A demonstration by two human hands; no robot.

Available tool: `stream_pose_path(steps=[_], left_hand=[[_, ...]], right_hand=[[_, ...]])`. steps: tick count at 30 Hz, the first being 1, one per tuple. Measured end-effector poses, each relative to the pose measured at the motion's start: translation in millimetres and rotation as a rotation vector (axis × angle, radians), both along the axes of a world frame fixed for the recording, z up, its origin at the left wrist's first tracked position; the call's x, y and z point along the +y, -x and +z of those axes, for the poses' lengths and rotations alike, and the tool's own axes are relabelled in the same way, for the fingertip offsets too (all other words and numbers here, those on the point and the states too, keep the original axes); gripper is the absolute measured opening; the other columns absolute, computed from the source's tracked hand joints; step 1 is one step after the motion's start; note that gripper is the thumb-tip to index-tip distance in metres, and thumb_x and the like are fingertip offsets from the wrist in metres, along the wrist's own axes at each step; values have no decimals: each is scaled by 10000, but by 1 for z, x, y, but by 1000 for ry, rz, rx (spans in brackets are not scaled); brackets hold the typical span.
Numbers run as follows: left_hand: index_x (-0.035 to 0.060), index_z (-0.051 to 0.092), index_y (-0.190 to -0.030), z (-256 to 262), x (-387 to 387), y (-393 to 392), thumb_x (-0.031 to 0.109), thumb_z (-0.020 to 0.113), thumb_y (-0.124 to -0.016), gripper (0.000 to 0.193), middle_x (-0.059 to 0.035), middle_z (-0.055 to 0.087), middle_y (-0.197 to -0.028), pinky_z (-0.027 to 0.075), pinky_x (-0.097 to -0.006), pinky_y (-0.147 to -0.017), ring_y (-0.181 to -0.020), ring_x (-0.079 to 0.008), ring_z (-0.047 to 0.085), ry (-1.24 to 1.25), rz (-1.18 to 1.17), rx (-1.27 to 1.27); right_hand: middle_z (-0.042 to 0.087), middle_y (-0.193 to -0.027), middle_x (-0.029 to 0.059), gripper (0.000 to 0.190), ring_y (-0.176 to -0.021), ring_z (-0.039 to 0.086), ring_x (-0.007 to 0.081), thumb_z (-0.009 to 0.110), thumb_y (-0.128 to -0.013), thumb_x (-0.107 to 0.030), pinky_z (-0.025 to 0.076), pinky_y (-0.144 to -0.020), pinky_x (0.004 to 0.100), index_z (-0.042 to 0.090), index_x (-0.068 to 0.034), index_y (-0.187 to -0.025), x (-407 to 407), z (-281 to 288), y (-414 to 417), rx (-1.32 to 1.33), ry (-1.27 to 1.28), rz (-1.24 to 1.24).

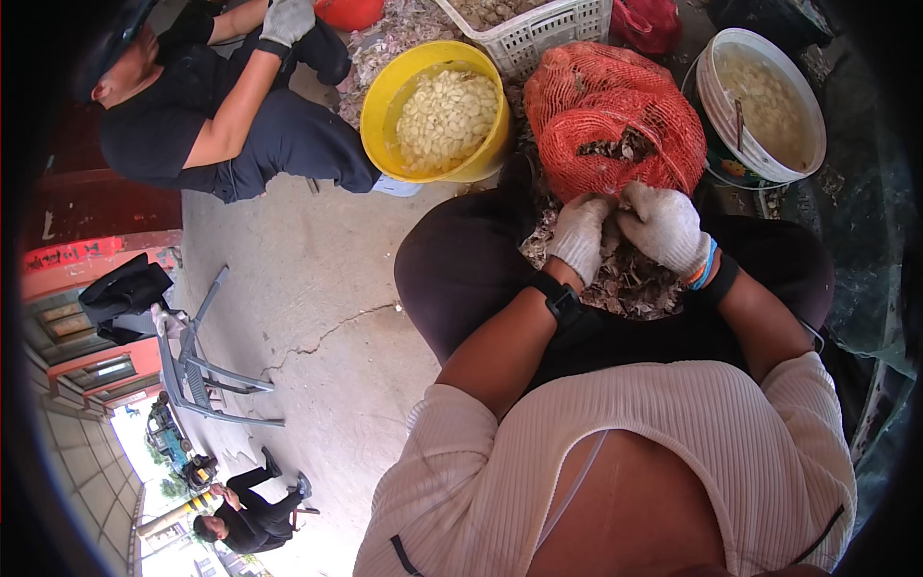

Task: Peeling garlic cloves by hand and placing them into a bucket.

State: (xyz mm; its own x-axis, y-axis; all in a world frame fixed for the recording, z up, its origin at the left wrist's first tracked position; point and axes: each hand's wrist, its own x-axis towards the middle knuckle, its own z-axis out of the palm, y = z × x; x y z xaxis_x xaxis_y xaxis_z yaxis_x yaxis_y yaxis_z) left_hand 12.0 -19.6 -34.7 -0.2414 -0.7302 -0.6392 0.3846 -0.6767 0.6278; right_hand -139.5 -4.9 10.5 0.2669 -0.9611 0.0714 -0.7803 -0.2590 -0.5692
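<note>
My left hand [583, 234] and my right hand [667, 229], both in off-white knit gloves, meet at the near side of a red mesh bag [584, 72]. Their fingers are curled close together; whatever is between the fingertips is hidden. The bag's mouth gapes, and dry garlic skins [624, 148] show inside. Below my hands, between my knees, lies a heap of loose garlic skins [638, 292]. Left of the bag, a yellow bucket [378, 122] holds peeled garlic cloves [451, 112] in water. To the right stands a white bucket [714, 119] with cloves in cloudy water.
Behind the bag is a white plastic crate [562, 36] with brownish contents. A co-worker [216, 122] in dark clothes sits at the upper left, one gloved hand raised. A grey chair [195, 368] stands on the concrete floor [324, 288]. Another person [252, 512] sits farther off.
</note>
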Motion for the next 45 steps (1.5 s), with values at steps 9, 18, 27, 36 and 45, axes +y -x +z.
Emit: stream_pose_path(steps=[9, 18, 27, 36, 45], left_hand=[[34, 577, -940, -3, 1, 1, 88, 471, -930, 120, -48, 561, -674, 391, -265, -366, -451, -148, 505, 36, 2, -30], [34, 580, -916, 0, 2, 1, 56, 506, -914, 77, -44, 572, -687, 426, -261, -385, -473, -136, 527, 1, 11, 6], [40, 586, -905, 1, 3, 1, 70, 516, -915, 77, -36, 557, -669, 410, -262, -375, -459, -134, 509, 16, 11, -18], [37, 586, -933, 1, 2, -1, 88, 487, -924, 111, -44, 551, -660, 374, -268, -359, -447, -146, 497, 42, -33, -34], [31, 573, -926, -1, 2, 1, 75, 483, -926, 101, -47, 567, -682, 407, -273, -381, -467, -150, 524, 54, -5, -5]], right_hand=[[632, -795, 184, 226, -768, 634, 371, 633, -801, -228, 499, -655, 451, 580, -79, -963, -3, 1, 4, -102, -28, -9], [626, -780, 193, 196, -761, 625, 391, 595, -820, -218, 490, -652, 471, 558, -65, -936, -3, -2, 3, -14, -34, -5], [624, -764, 198, 202, -762, 622, 401, 610, -789, -230, 495, -660, 471, 590, -64, -903, -2, -4, 2, -16, -25, 8], [629, -783, 204, 225, -783, 625, 392, 623, -800, -234, 492, -672, 460, 590, -54, -931, -1, -3, 2, -82, -43, -25], [630, -810, 206, 246, -795, 625, 392, 602, -815, -235, 489, -684, 472, 567, -60, -984, -2, 2, 2, -77, -105, -54]])
